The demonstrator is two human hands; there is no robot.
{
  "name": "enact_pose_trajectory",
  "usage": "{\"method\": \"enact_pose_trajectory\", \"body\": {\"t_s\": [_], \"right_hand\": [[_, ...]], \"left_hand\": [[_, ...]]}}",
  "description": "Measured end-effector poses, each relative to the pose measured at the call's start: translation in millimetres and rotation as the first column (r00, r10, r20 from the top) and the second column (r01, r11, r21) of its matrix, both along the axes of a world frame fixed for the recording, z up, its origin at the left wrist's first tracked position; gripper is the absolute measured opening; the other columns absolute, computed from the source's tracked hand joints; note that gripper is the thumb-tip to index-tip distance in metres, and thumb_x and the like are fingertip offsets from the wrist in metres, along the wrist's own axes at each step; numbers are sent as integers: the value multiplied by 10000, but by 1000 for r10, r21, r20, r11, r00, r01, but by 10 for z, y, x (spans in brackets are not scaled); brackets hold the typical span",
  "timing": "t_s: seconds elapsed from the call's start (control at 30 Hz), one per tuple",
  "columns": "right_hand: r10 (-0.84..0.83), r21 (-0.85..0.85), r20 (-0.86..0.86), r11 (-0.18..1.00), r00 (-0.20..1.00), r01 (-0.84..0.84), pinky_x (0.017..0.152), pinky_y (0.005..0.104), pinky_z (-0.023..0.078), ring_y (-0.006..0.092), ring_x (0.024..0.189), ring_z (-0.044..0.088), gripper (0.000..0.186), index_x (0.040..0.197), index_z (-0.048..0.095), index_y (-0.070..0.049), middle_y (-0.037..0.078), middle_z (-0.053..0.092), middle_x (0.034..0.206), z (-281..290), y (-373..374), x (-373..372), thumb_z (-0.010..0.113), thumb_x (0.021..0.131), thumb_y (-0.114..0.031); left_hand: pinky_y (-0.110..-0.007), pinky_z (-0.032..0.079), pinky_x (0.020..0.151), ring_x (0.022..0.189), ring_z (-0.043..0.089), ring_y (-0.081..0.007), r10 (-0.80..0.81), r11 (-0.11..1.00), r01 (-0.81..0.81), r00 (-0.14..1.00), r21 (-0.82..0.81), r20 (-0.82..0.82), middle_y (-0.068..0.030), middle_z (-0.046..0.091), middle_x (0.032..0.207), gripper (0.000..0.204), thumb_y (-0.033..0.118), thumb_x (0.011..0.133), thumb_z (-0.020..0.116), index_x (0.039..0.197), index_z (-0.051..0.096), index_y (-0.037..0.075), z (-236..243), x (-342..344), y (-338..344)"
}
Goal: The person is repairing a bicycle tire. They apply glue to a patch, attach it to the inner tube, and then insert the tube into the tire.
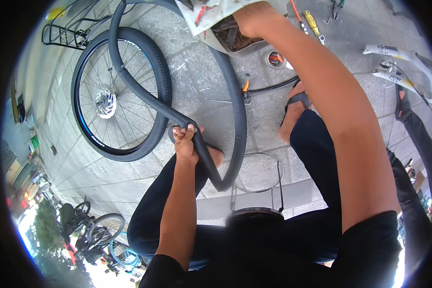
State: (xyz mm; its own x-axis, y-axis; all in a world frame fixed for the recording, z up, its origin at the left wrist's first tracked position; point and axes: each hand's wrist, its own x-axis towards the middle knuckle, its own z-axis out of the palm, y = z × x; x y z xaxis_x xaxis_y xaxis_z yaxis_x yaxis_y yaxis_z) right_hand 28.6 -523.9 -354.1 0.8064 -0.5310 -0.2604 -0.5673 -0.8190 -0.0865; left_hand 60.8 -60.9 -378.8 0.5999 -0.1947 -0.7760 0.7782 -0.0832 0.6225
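Observation:
My left hand (185, 139) is closed around a black bicycle inner tube (151, 100), pinching it in front of my left knee. From there the tube bends down in a tight fold. Its long loop rises on both sides toward the top of the view. Left of it, a bicycle wheel (164, 72) with a knobby tire and a disc rotor lies on the paving. My right hand (249, 21) reaches into a pale container (254, 48) holding dark items at the top. The fingers of that hand are hidden inside.
Right of the container lie a yellow-handled screwdriver (311, 21) and pliers (338, 8). A small tub (267, 60) holds orange pieces. A black hose (273, 88) with an orange lever is near my right foot. White frame parts (401, 53) and another person's leg (420, 139) are far right.

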Motion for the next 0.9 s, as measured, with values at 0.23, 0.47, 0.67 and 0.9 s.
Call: {"method": "enact_pose_trajectory", "body": {"t_s": [0.23,0.47,0.67,0.9], "right_hand": [[234,147,-325,970,916,-195,956,409,595,245,1160,756,324,1173,829,-102,72,811,1212,252,-92,64,741,908,-267],[152,119,-64,982,986,-144,955,433,593,304,1151,753,303,1161,823,-77,119,799,1207,365,-76,134,669,936,-210],[94,329,-141,943,986,-43,1075,465,537,358,1260,696,440,1273,755,-9,195,744,1328,365,139,243,669,975,-320],[-174,494,96,863,980,104,866,342,456,239,963,572,404,1233,689,-73,117,619,1071,229,209,260,686,963,-373]], "left_hand": [[-481,653,966,1078,707,-237,-117,993,117,993,-13,2,-41,667,1085,328,33,1035,725,1202,494,195,-36,-11,52],[-480,639,990,1084,705,-253,-122,992,123,992,-38,27,-57,683,1086,226,46,1041,720,1176,572,149,-22,-47,63],[-474,610,1054,1118,711,-250,-252,963,251,968,-98,5,-91,702,1180,182,54,1060,684,1232,629,70,5,-42,-167],[-322,547,868,975,694,-146,-145,960,122,987,-253,-74,-26,747,1078,150,120,1050,736,1183,717,54,-225,211,-967]]}}
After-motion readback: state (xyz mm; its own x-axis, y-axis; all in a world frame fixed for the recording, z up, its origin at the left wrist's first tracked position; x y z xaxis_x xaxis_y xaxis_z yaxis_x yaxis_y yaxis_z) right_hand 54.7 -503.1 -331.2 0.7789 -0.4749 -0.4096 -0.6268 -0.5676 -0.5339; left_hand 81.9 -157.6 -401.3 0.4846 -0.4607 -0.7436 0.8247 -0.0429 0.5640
